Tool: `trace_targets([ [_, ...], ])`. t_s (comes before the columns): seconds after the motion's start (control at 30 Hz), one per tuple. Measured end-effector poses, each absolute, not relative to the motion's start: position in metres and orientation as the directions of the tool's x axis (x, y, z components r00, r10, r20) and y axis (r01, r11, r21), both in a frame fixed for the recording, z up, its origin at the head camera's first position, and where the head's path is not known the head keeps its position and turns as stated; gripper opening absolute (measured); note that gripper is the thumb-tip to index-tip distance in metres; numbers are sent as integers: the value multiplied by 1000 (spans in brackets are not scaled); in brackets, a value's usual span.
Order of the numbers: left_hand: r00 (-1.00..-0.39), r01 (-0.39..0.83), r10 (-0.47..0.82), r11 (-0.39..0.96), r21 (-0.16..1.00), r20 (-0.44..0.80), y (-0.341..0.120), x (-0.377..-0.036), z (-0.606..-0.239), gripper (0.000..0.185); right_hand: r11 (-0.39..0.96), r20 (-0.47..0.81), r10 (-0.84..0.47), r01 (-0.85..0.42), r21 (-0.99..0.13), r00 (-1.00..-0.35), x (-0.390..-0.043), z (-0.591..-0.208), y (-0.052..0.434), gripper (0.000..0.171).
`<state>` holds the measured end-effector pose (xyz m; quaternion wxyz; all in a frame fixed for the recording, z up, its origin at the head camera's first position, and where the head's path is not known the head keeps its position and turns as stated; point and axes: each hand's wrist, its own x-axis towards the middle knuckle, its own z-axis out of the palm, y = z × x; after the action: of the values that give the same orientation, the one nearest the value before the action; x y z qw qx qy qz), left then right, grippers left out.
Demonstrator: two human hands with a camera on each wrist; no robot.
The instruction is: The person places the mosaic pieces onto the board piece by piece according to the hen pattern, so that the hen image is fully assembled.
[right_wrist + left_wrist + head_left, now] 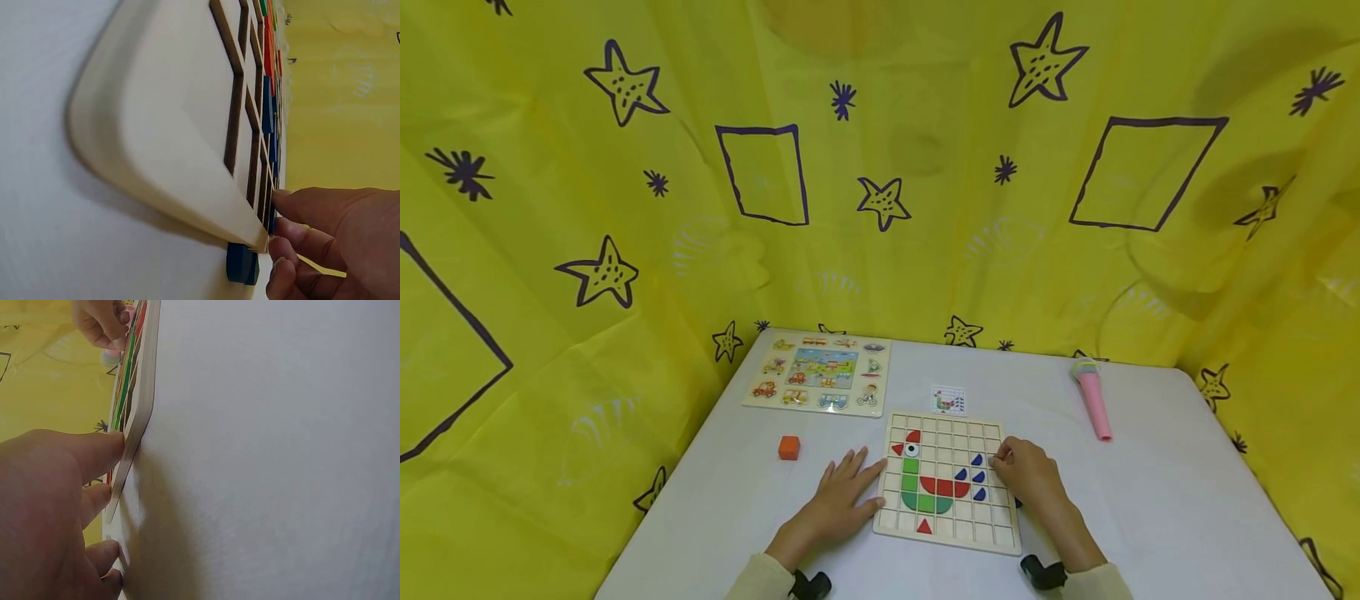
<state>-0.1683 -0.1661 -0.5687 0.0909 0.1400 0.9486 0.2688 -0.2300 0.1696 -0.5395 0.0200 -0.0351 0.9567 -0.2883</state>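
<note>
A wooden grid board (951, 533) lies on the table with red, green and blue pieces set in its cells, laid out like a bird. My left hand (841, 497) rests at the board's left side, fingers spread, thumb and a fingertip touching the edge. At the right side, my right hand (1032, 477) has bent fingers and pinches a small blue piece (271, 219) against the grid, mostly hidden by the fingertips. Several blue half-round pieces (979, 494) sit in cells just left of it. More blue pieces (240, 262) lie on the table beside the board's edge.
A picture card (949, 400) lies behind the board. Farther left are a vehicle puzzle board (880, 367) and an orange cube (789, 447). A pink toy microphone (1094, 404) lies at the back right. Yellow patterned cloth (925, 275) stands behind the table.
</note>
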Motion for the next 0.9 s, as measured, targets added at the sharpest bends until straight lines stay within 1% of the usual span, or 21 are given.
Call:
trace_targets([
  [0.2, -943, 220, 318, 814, 537, -95, -167, -169, -569, 64, 833, -18, -68, -47, -551, -998, -228, -537, 168, 19],
  [0.63, -945, 216, 312, 820, 531, -98, -166, -168, -568, 64, 818, -70, -22, 23, -575, -997, -229, -541, 166, 19],
  [0.9, -944, 217, 314, 820, 529, -99, -167, -169, -570, 64, 813, -63, -3, 35, -582, -998, -230, -543, 165, 19],
])
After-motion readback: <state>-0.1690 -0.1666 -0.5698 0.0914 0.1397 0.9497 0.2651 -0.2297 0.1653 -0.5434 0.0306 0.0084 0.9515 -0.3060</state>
